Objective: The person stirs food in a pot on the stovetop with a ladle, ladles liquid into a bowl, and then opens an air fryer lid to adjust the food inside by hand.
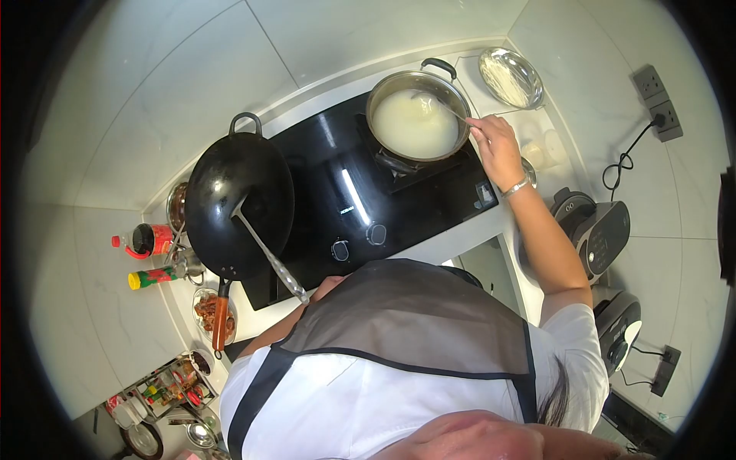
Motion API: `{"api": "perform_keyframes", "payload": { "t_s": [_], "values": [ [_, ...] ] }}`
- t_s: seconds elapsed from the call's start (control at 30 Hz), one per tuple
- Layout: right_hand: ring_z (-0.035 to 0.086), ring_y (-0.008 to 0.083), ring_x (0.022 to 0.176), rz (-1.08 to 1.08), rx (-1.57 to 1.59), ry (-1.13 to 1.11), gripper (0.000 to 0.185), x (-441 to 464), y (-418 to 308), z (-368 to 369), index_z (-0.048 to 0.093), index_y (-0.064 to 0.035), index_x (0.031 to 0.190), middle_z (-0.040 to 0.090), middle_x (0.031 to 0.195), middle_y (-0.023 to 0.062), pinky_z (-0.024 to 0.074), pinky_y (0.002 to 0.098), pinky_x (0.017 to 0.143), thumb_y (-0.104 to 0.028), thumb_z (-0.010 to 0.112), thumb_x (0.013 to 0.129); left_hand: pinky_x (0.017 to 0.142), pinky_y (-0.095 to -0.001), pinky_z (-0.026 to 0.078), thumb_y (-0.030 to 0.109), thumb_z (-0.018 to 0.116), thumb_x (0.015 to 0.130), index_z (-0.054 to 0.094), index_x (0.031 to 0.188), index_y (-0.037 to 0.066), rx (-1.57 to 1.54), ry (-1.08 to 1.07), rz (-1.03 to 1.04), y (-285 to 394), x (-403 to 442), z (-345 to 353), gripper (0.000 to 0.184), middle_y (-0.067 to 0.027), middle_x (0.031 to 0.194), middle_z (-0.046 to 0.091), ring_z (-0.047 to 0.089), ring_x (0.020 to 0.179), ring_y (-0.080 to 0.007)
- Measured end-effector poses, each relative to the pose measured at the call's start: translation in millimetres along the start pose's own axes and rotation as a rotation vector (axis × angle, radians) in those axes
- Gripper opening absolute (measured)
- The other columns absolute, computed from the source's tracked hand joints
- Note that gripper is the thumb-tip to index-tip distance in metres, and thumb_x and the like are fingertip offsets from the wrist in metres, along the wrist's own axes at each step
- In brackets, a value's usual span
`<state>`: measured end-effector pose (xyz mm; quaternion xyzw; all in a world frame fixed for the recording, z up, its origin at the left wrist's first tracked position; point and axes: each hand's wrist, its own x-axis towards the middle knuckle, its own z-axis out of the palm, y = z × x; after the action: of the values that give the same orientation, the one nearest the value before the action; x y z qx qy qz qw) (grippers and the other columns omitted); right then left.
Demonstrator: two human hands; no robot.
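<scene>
My right hand (499, 149) pinches the handle of a metal utensil (454, 111) whose far end dips into the pot. The pot (383, 139), with two handles, stands on the right burner and holds a cloudy white liquid (414, 129). My left hand (330, 287) rests low near the front edge of the stove, mostly hidden by the apron; its fingers cannot be made out. A black wok (222, 192) sits on the left side, with a metal ladle (268, 257) lying in it, its handle end near my left forearm.
A glass bowl of pale noodle-like strands (510, 78) stands at the back right. Bottles (153, 240) and a plate of brown food (205, 310) are left of the wok. Kitchen appliances (602, 238) stand on the right. The wok's wooden handle (220, 322) sticks out toward the front.
</scene>
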<state>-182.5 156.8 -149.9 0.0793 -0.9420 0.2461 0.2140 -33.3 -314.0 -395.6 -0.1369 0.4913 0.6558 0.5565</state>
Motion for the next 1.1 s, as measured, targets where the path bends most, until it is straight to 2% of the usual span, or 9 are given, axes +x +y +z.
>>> {"api": "perform_keyframes", "payload": {
  "t_s": [0.03,0.1,0.17,0.27,0.37,0.47,0.67,0.97,1.1],
  "values": [
    [0.057,0.03,0.088,0.037,0.036,0.003,0.019,-4,-1,-1,0.069,-0.0053,0.108,0.062,0.086,0.0092,0.0437,0.0395,0.083,-0.013,0.061,0.092,0.086,-0.0255,0.051,0.025,0.058,0.101,0.065,0.121,-0.004,-0.027,-0.048,0.0,-7,5,-9,0.035,-0.004,0.11,0.069,0.064,0.093,-0.0094],
    [0.058,0.0266,0.084,0.124,0.142,0.007,0.021,-14,-3,-1,0.069,-0.0036,0.11,0.063,0.086,0.009,0.0457,0.0363,0.079,-0.014,0.057,0.096,0.087,-0.0257,0.051,0.022,0.057,0.101,0.062,0.124,-0.004,-0.361,-0.432,0.061,-3,9,-3,0.035,-0.0048,0.113,0.068,0.064,0.095,-0.01],
    [0.06,0.0194,0.078,0.218,0.283,0.011,0.024,-24,-3,6,0.067,-0.0015,0.113,0.065,0.086,0.0079,0.0479,0.0306,0.074,-0.015,0.053,0.1,0.086,-0.0257,0.051,0.022,0.057,0.101,0.063,0.122,-0.004,-0.427,-0.49,0.104,-1,8,0,0.034,-0.0051,0.112,0.068,0.065,0.094,-0.0101],
    [0.062,0.0141,0.074,0.479,0.572,-0.024,0.025,-34,-9,9,0.067,-0.0009,0.112,0.069,0.083,0.0065,0.0494,0.0286,0.07,-0.017,0.051,0.101,0.08,-0.0251,0.052,0.024,0.059,0.1,0.067,0.113,-0.003,-0.135,-0.095,0.073,2,-3,6,0.031,-0.0046,0.103,0.07,0.065,0.088,-0.0097],
    [0.061,0.01,0.072,0.585,0.744,-0.038,0.027,-41,-2,12,0.065,0.0015,0.113,0.07,0.082,0.0065,0.05,0.0254,0.068,-0.017,0.049,0.102,0.075,-0.0247,0.052,0.027,0.062,0.099,0.071,0.102,-0.002,0.049,0.182,-0.044,13,-9,22,0.031,-0.0031,0.094,0.07,0.064,0.081,-0.009],
    [0.063,0.0118,0.072,0.66,0.973,-0.031,0.028,-43,2,13,0.063,0.0031,0.114,0.071,0.084,0.01,0.0508,0.0255,0.07,-0.017,0.048,0.102,0.071,-0.0247,0.052,0.03,0.063,0.098,0.072,0.096,-0.001,0.051,0.227,-0.058,18,-11,29,0.032,-0.0017,0.088,0.07,0.063,0.077,-0.0081],
    [0.066,0.0151,0.078,0.744,1.028,-0.029,0.033,-40,-6,1,0.062,0.0053,0.115,0.073,0.092,0.0156,0.0514,0.0276,0.076,-0.02,0.045,0.104,0.07,-0.0239,0.051,0.032,0.065,0.098,0.073,0.092,-0.001,0.152,0.293,-0.02,19,-12,36,0.034,-0.0005,0.085,0.069,0.061,0.075,-0.0071],
    [0.067,0.0176,0.091,0.525,0.918,0.097,0.04,-26,-8,-3,0.058,0.0076,0.126,0.072,0.1,0.0168,0.0493,0.0303,0.091,-0.024,0.049,0.104,0.07,-0.0237,0.051,0.03,0.064,0.098,0.073,0.095,0.0,0.1,0.271,-0.012,20,-13,37,0.032,-0.0008,0.085,0.07,0.062,0.076,-0.0075],
    [0.065,0.0171,0.095,0.42,0.754,0.114,0.039,-20,-5,1,0.059,0.0033,0.13,0.072,0.104,0.0137,0.0477,0.0303,0.095,-0.024,0.05,0.104,0.07,-0.0241,0.051,0.031,0.063,0.099,0.072,0.096,0.0,0.092,0.238,0.037,16,-13,33,0.032,-0.0006,0.086,0.069,0.062,0.075,-0.0075]
  ]
}}
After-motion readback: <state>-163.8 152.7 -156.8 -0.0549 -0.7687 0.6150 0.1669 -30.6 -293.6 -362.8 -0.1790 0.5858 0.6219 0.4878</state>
